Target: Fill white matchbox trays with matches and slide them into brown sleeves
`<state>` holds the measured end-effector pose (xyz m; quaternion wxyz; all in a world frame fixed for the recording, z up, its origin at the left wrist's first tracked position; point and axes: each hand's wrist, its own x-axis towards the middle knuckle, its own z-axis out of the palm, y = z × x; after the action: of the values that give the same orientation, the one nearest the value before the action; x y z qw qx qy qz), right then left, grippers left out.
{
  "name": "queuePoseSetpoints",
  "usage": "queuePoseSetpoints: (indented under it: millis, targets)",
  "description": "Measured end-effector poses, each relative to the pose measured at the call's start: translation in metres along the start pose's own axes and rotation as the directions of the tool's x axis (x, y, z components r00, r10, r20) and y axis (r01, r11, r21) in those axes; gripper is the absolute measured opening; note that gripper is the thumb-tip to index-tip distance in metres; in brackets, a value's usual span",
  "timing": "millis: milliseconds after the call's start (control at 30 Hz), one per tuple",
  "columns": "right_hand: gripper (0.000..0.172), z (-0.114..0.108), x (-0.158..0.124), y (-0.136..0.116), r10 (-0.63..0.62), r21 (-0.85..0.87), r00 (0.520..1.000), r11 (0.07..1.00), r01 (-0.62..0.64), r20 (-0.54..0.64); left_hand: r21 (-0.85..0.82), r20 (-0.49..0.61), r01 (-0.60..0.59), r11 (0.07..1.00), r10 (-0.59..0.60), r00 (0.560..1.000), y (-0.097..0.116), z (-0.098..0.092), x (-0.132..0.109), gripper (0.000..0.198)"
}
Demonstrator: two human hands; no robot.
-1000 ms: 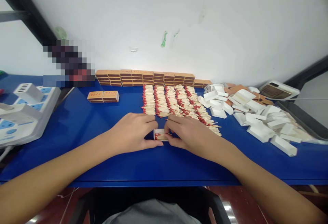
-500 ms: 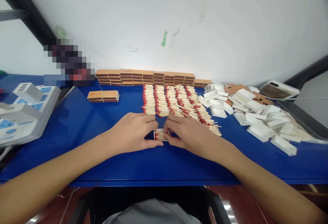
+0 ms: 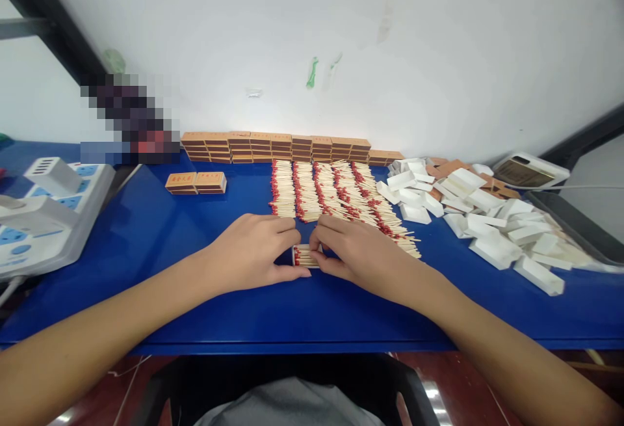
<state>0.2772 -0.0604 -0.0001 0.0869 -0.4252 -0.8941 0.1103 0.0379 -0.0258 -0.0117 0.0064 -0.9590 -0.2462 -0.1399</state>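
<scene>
A small white matchbox tray [image 3: 294,258] lies on the blue table in front of me, with red-tipped matches [image 3: 306,257] inside it. My left hand [image 3: 258,249] holds the tray's left end, thumb along the near side and fingers at the far side. Over the tray's right part, my right hand [image 3: 358,250] is closed, its thumb and fingertips pinched on the matches there. That hand hides the tray's right end. Just beyond both hands lie rows of loose matches [image 3: 307,188], heads mostly to the left.
Filled-out rows of stacked matchboxes [image 3: 263,146] line the wall. Two matchboxes [image 3: 195,183] sit at left, near a white power strip [image 3: 88,218]. White trays [image 3: 492,237] and brown sleeves [image 3: 446,169] are heaped at right, beside a phone [image 3: 531,171].
My right hand's fingertips have shifted very slightly left over the tray. My left hand and the tray stay where they were.
</scene>
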Motion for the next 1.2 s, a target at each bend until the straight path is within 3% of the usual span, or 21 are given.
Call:
queuePoseSetpoints:
  millis: [433,833,1033,1100,1200]
  targets:
    - [0.007,-0.004,-0.003,0.002,-0.021,0.004,0.996,1.0,0.022,-0.092,0.018,-0.002,-0.002,1.0,0.002,1.0,0.0,0.001,0.0,0.041]
    - [0.011,-0.001,-0.003,0.0,-0.023,0.002,0.997,1.0,0.023,-0.078,0.009,-0.035,-0.025,1.0,0.025,0.999,-0.003,0.003,-0.002,0.043]
    - [0.012,-0.013,-0.01,0.015,-0.006,0.02,0.98,1.0,0.01,-0.197,-0.002,-0.016,0.01,1.0,-0.011,1.0,-0.003,0.003,-0.003,0.042]
    - [0.011,-0.019,-0.012,0.026,0.035,0.013,0.983,0.999,-0.034,-0.18,-0.002,-0.008,0.02,1.0,-0.02,1.0,-0.004,0.003,-0.003,0.042]
    - [0.009,-0.022,-0.014,0.04,0.075,0.011,0.995,0.997,-0.075,-0.059,0.001,-0.011,0.031,1.0,-0.031,0.999,-0.005,0.003,-0.003,0.042]
